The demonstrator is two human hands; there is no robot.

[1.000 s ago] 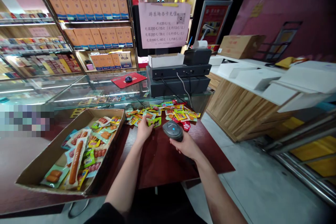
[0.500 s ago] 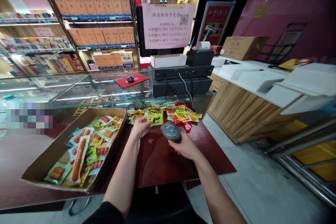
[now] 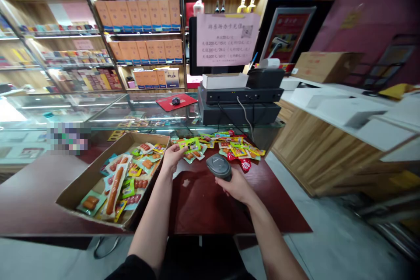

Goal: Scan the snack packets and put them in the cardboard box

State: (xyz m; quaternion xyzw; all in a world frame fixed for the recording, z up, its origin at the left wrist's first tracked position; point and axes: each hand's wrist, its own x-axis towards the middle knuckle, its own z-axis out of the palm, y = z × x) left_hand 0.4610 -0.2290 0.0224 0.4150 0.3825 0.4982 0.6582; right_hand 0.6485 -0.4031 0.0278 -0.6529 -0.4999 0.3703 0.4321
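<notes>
My left hand (image 3: pixel 173 157) pinches a yellow-green snack packet (image 3: pixel 190 145) by its left end, raised a little over the dark red table (image 3: pixel 200 210). In my right hand (image 3: pixel 234 184) is a grey handheld scanner (image 3: pixel 218 166), its head pointing forward and left. Beyond both hands lies a spread of small colourful packets (image 3: pixel 241 151), partly behind the held one. To the left of my left forearm, an open cardboard box (image 3: pixel 74 186) contains several packaged sausages, with one long sausage (image 3: pixel 114 190) on top.
Behind the packets is a glass counter (image 3: pixel 144 113) carrying a red mat (image 3: pixel 164 103), a mouse (image 3: pixel 176 101) and black register equipment (image 3: pixel 241 111). A pink sign (image 3: pixel 226 39) hangs above. White boxes stand on the wooden counter (image 3: pixel 308 153) at right.
The view has shifted, so the scene sits further right. My left hand has lifted the yellow-green packet slightly and tilted it. The blue light on the scanner no longer shows.
</notes>
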